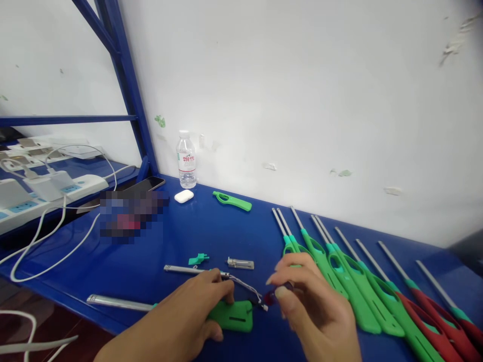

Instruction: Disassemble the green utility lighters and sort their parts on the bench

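My left hand [196, 301] lies over a green lighter [239, 315], fingers closed round its handle, which rests on the table. To the left of the hand, a metal tube [118, 302] sticks out from beneath it. My right hand [305, 301] pinches a small dark red piece [270, 295], blurred and partly hidden by the fingertips. Between the hands lies a wired igniter end [262, 303], joined by thin wires to a loose metal tube [183, 270]. Just beyond are a small clear gas tank [240, 263] and a teal trigger piece [197, 259].
Several green and red long lighters [372, 289] lie in a row at right. A green shell half [232, 200], white earbud case [184, 196] and water bottle [186, 160] stand or lie near the wall. Cables and a power strip [86, 183] occupy the left.
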Demonstrator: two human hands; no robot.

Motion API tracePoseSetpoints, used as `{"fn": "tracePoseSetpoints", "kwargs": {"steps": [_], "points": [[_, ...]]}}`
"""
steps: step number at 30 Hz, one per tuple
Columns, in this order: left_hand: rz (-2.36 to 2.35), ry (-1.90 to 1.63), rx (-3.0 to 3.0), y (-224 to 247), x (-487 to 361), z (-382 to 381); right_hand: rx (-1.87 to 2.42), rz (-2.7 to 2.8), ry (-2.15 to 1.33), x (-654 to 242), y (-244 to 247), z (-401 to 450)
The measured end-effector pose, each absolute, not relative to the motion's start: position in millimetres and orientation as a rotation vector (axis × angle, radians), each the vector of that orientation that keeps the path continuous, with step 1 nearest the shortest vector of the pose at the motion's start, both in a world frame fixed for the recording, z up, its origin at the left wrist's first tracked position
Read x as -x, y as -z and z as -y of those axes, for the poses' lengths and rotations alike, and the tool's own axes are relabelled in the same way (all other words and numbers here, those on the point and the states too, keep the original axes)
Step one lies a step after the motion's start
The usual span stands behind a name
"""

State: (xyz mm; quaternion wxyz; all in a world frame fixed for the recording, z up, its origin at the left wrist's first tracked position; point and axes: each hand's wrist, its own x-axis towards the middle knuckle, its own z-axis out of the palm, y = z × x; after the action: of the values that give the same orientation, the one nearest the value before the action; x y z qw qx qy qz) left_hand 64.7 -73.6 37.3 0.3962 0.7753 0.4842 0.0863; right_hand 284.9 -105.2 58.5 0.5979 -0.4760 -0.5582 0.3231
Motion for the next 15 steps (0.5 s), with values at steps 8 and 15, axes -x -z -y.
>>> {"fn": "tracePoseSetpoints", "kwargs": {"steps": [8, 15], "points": [[-1.210, -0.229, -1.977, -31.9, -64.6, 72.7, 1.137, 1.207, -0.825, -281.1, -58.5, 107.7], [-1.196, -0.232, -1.991, -33.5, -67.1, 70.2, 1.177, 1.214, -0.798, -282.2, -57.3, 106.4]]}}
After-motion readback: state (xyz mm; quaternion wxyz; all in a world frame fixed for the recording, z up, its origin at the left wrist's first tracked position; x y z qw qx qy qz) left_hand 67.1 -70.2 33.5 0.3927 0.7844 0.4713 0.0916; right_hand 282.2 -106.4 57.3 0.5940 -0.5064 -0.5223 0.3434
